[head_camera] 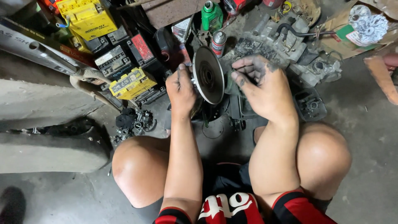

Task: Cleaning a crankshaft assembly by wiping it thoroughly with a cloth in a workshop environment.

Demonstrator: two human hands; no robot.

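Knees: two bare knees (141,170) are seen at the bottom, spread apart over the concrete floor (365,124); the forearms run between them.
Left hand: the left hand (180,89) is closed around the left side of the disc, thumb up against its rim; the fingers are curled tight on a part behind it.
Right hand: the right hand (265,89) is blackened with grease, fingers bent and pressed onto a dark green rag (230,85), which is held against the right side of the disc.
Disc: a round metal disc (208,74) with a dark hub is held on edge between both hands, just above the floor and in front of the knees; its grey face is turned left.
Under the hands: dark plastic parts (309,103) lie on the floor, touching one another.
Left: a carburettor (132,122) lies beside the left knee; a yellow battery (132,83) is set just above it, with black batteries (114,60) stacked behind.
Far: a spray can (219,42) stands upright just behind the disc; a green bottle (211,15) stands farther back; a greasy engine (286,41) lies to the right of the can; crumpled paper (369,27) rests on cardboard at the top right.
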